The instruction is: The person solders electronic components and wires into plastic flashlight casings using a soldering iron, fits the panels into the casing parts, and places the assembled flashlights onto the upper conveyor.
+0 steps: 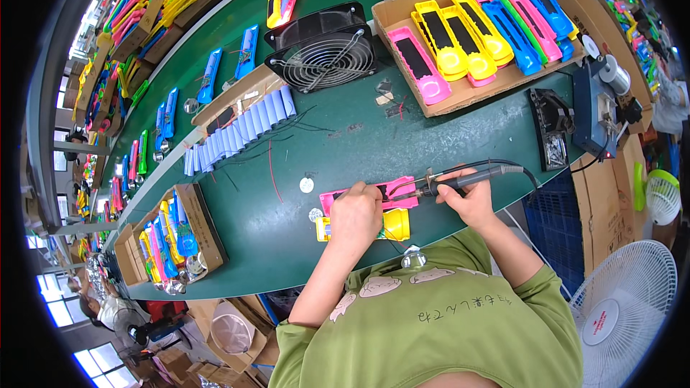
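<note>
My right hand grips a soldering iron like a pen, its tip pointing left over a pink plastic shell. On that shell rests my left hand, fingers bent and pressed together; whatever they pinch is hidden beneath them. Nearer to me, partly under my left hand, lies a yellow shell with a green circuit part in it. A shiny round reflector sits at the table edge on a thin dark wire. Another thin metal piece extends beside the iron's tip.
A cardboard box of colourful shells stands far right, beside a soldering station with a solder spool. A row of lilac battery cells and a black fan lie beyond my hands. Another box with shells sits left.
</note>
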A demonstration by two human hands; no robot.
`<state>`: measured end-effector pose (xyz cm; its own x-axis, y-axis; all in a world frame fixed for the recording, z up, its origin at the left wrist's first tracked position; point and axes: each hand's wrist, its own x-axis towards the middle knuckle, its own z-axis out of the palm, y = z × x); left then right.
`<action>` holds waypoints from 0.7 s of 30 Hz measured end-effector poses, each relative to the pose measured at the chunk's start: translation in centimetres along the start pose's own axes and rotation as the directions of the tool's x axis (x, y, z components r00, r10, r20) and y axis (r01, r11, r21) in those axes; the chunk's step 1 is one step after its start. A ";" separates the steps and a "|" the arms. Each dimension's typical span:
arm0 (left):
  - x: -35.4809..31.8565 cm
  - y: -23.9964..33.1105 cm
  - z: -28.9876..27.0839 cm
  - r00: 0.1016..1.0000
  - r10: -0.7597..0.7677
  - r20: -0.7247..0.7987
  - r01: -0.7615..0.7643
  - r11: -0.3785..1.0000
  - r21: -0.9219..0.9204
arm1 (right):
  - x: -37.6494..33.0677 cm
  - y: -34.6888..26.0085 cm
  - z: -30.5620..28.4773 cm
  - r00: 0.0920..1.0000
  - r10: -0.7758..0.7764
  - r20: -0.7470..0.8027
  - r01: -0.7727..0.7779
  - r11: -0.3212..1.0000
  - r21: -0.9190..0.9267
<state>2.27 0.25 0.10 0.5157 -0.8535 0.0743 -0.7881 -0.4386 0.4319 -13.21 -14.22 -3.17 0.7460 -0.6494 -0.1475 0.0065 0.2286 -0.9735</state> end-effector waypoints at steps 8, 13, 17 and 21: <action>0.1 0.1 0.0 1.000 -0.008 -0.004 0.008 1.000 0.009 | -2.0 -1.5 0.3 0.974 -0.224 -0.023 0.225 0.974 0.006; 0.2 0.1 0.3 1.000 -0.012 -0.007 0.012 1.000 0.007 | -2.3 -1.0 2.1 0.880 -0.361 0.309 0.462 0.799 -0.385; 0.0 0.1 0.1 1.000 -0.019 0.004 0.019 1.000 -0.002 | -2.5 -0.4 3.4 0.833 -0.301 0.465 0.505 0.758 -0.414; 0.0 0.3 -0.1 0.999 -0.033 0.033 0.033 0.999 0.011 | -2.3 0.2 3.3 0.818 -0.300 0.491 0.512 0.769 -0.382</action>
<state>2.07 0.09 0.38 0.5305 -0.8471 0.0305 -0.7744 -0.4697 0.4238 -12.74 -10.25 -2.41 0.9352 -0.2435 0.2570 0.1320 -0.4336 -0.8914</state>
